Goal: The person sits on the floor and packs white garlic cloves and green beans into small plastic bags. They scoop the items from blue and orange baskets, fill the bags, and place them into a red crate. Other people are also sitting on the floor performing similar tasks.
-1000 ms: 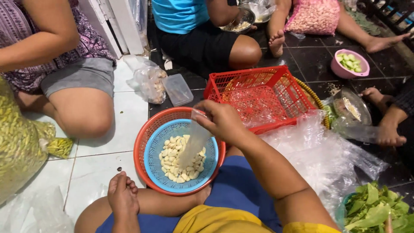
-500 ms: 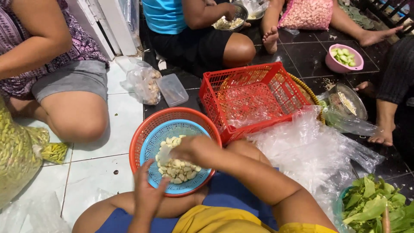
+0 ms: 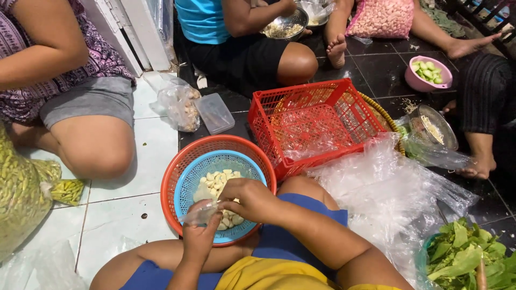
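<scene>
Working over: blue basket (image 3: 189, 189) of pale peeled cloves (image 3: 215, 182), nested in an orange basket (image 3: 171, 177), directly under both hands.
Left hand (image 3: 200, 236): fingers closed in a pinch grip on a small clear plastic bag (image 3: 200, 214), held at the near rim of the blue basket.
Right hand (image 3: 252, 200): fingers together, curled down onto the bag's mouth, touching the left hand.
Changed: a second ago the right hand alone held the bag above the cloves; half a second ago it dipped into the basket while the left came up; now both hands meet on the bag.
Meaning: as a judgement, the bag looks to be getting opened or held ready for cloves, not yet filled.
Just beyond the hands: red crate (image 3: 317, 123), tilted, touching the orange basket.
Right of the hands: heap of clear plastic sheeting (image 3: 387, 188); leafy greens (image 3: 467, 258) farther right.
Left of the hands: another person's knee (image 3: 97, 150), well apart.
</scene>
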